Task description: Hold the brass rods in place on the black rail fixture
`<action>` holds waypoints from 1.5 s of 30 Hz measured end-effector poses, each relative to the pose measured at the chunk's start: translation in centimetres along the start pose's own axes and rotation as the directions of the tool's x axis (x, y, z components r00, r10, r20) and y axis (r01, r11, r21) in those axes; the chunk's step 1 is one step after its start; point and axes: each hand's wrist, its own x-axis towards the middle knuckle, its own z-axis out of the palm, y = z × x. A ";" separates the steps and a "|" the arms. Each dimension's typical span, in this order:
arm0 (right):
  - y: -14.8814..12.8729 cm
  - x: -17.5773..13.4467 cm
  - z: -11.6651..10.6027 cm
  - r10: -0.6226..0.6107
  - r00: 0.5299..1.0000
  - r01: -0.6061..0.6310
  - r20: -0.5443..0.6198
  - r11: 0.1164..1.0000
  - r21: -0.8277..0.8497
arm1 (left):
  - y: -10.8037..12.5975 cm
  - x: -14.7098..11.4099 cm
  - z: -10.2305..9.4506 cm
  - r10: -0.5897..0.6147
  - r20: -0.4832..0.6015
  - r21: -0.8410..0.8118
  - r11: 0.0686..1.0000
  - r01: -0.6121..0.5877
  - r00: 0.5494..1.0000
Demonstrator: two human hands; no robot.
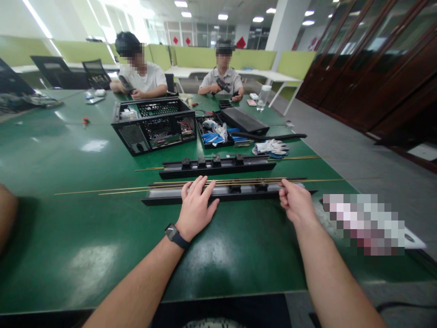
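A long black channel [160, 201] with a pale inner strip lies across the table before me, with thin brass-coloured rods [119, 190] running along it and past its ends. My left hand [198, 200], fingers spread, rests over the channel and the rods. At the channel's right part, my right hand [296, 200] is closed in a pinch on a thin brass-coloured rod [337, 180]. Between the hands, dark blocks [235, 186] sit in the channel. Just behind lies a second black channel [218, 171] with several dark blocks and more rods.
The green table [102, 246] carries an open computer case [155, 123], a black tray [218, 145] with gloves, and another glove pair [271, 148]. A blurred object [365, 223] lies at right. Two people sit opposite, one holding a power drill [222, 84]. Someone's arm [6, 214] shows at left.
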 end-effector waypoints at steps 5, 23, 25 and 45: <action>-0.1 0.0 0.0 0.001 0.999 -0.001 -0.039 1.000 0.004 | 0.0 0.0 0.0 -0.002 0.000 -0.007 1.000 0.002 1.000; -0.1 0.0 -0.1 -0.005 1.000 0.005 -0.017 1.000 -0.019 | 0.0 0.0 0.0 -0.001 0.001 -0.001 1.000 0.001 1.000; -0.1 0.0 -0.1 0.002 1.000 -0.002 -0.003 1.000 -0.022 | 0.0 0.0 0.0 -0.001 0.000 -0.002 1.000 0.001 1.000; -0.1 0.4 -0.4 -0.007 0.997 0.007 -0.076 1.000 -0.001 | 0.0 0.0 0.0 0.001 0.000 -0.004 1.000 -0.001 1.000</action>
